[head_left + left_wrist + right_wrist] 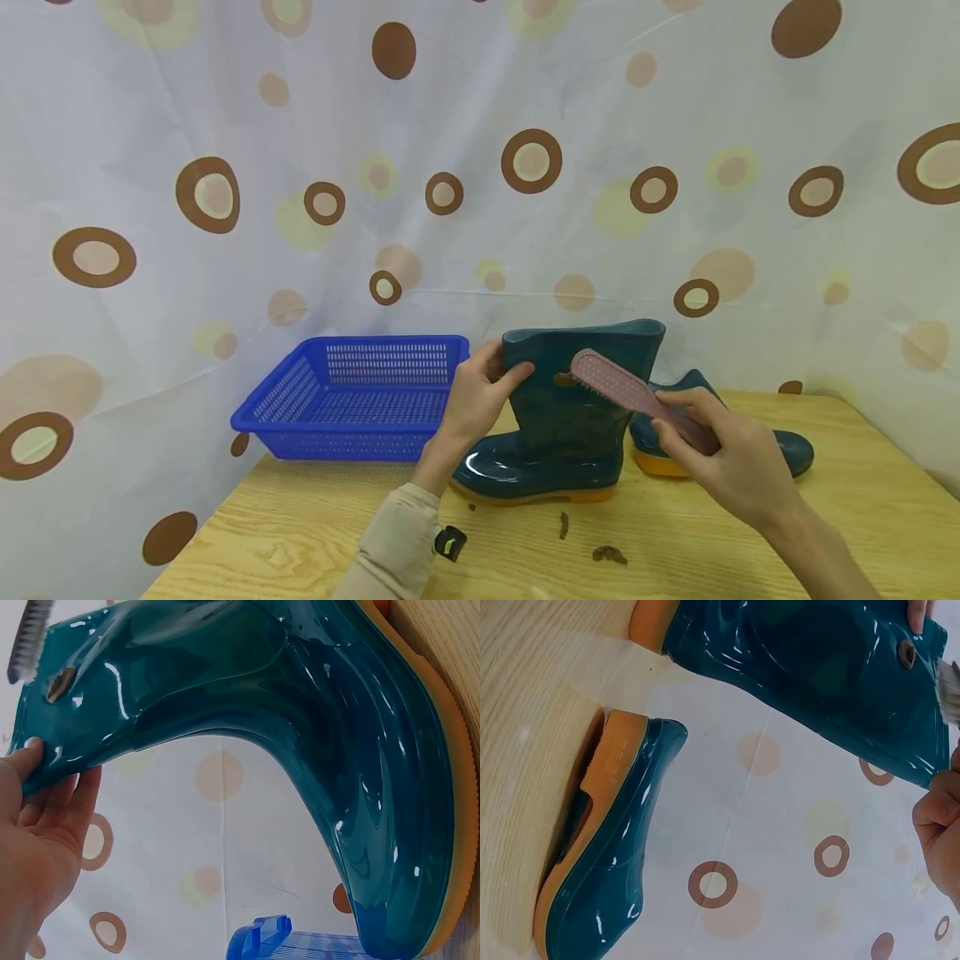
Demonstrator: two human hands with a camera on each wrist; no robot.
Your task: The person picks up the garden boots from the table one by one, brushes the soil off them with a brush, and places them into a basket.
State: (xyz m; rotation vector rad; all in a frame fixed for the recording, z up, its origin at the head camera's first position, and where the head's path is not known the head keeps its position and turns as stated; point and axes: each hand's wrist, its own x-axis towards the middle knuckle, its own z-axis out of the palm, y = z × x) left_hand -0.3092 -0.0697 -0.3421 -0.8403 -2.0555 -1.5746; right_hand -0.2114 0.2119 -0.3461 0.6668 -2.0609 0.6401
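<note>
A dark green rubber boot [566, 429] stands upright on the wooden table, its orange sole down. My left hand [477, 392] grips the top edge of the shaft, thumb on the near side; the left wrist view shows the fingers behind it. In my right hand [738, 454] is a pink-handled brush [618, 385], pinched by the handle. Its bristles face the boot, close to a brown mud clump [60, 684] on the upper shaft. Whether the bristles touch the boot I cannot tell.
Behind my right hand a second green boot [615, 840] rests on the table. At the back left stands a blue plastic basket [341, 443]. Brown crumbs [609, 555] lie in front of the boot. A patterned white curtain [465, 125] hangs behind.
</note>
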